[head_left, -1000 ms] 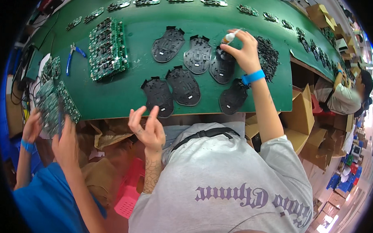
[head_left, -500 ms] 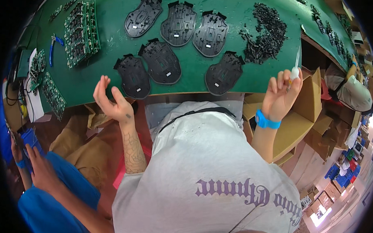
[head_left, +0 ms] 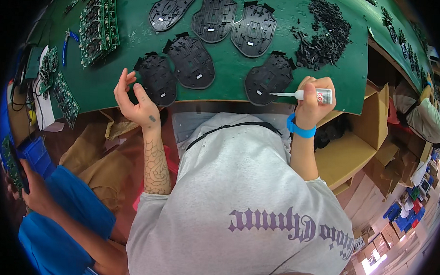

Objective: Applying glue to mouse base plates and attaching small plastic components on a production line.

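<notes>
the spouted plastic bottle [head_left: 324, 96] tipped level, right fingers [head_left: 323, 83] around it, left fingers [head_left: 122, 86] spread.

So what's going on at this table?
At a green table, a person's right hand holds a small white bottle, its thin nozzle reaching over a black shell. The left hand is open and empty, near another shell. To the left, a co-worker's hand holds a green circuit board.
</notes>
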The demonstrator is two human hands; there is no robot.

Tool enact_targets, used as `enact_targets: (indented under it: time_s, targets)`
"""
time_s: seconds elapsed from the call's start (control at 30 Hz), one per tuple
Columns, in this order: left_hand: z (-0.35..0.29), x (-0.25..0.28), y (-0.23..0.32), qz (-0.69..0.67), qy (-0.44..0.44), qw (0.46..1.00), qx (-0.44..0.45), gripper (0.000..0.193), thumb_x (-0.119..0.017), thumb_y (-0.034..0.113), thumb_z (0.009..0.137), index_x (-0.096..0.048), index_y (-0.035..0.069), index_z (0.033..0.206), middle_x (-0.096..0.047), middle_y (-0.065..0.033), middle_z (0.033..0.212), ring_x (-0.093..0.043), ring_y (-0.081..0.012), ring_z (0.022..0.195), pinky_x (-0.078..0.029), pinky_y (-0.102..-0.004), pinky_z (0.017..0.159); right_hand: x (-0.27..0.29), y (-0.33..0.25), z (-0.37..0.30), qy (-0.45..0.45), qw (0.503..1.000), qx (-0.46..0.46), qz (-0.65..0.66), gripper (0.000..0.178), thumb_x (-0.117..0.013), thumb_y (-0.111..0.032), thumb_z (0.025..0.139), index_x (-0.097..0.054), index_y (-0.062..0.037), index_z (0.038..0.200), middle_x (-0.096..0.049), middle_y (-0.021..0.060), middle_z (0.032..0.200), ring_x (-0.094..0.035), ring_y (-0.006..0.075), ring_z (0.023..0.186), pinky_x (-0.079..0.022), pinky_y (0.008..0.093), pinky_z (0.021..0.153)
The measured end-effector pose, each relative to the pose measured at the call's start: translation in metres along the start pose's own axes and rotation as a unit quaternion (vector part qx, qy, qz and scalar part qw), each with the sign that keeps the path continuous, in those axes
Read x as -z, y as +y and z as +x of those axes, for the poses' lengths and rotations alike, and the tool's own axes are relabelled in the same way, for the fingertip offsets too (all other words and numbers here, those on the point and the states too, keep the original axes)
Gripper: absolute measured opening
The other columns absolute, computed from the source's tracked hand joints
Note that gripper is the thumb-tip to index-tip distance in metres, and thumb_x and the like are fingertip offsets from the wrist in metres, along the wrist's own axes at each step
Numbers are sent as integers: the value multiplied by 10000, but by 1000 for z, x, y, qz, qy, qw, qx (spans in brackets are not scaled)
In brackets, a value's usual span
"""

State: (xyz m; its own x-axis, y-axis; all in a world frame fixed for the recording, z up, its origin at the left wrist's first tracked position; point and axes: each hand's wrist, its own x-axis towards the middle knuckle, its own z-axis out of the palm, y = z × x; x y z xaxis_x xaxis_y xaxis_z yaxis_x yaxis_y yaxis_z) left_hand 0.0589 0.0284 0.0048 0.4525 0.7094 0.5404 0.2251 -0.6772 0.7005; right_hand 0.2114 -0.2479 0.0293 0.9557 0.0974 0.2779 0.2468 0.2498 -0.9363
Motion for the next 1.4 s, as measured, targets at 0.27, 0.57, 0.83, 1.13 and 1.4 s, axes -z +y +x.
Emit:
enact_targets:
  time_s: [0.27, 0.57, 0.83, 1.13, 1.4]
  targets:
    - [1, -3, -1, -54, 10, 998, 16, 417, -504, -50, 822, -542, -7, 1235, -637, -93, 971, -575, -185, 879, -441, -312, 840, -14, -1, -11, -50, 998, 38, -18, 229, -693, 22, 774, -482, -38, 711, -457, 3, 588, -376, 86, 524, -317, 244, 495]
    - [0, -1, -2, -53, 4, 999, 9, 405, -513, -41, 844, -524, -11, 1248, -641, -85, 950, -583, -171, 879, -440, -298, 853, -12, 3, -9, -71, 996, 49, 3, 238, -702, 18, 764, -480, -43, 705, -451, -4, 561, -374, 90, 499, -325, 253, 494]
    - [1, -2, -3, -47, -2, 999, 7, 404, -516, -47, 844, -525, -11, 1246, -644, -79, 933, -585, -168, 874, -439, -297, 860, -13, 5, -6, -72, 996, 43, -12, 215, -681, 3, 788, -488, -40, 706, -482, 9, 588, -404, 93, 502, -328, 252, 501]
    - [-3, 0, -4, -2, 4, 1000, 20, 401, -530, -22, 840, -545, 14, 1238, -663, -51, 933, -576, -171, 883, -413, -314, 874, -36, -13, 60, 13, 998, -15, -58, 188, -705, -94, 822, -534, -20, 804, -592, 57, 656, -565, 102, 530, -439, 208, 474]
    - [-3, -1, -3, -3, 0, 999, 32, 372, -533, 8, 853, -555, 10, 1224, -670, -33, 907, -575, -165, 877, -388, -312, 881, -56, 2, 73, -53, 984, 21, -168, 268, -765, -102, 777, -516, -57, 688, -532, -30, 607, -423, 18, 516, -331, 183, 468]
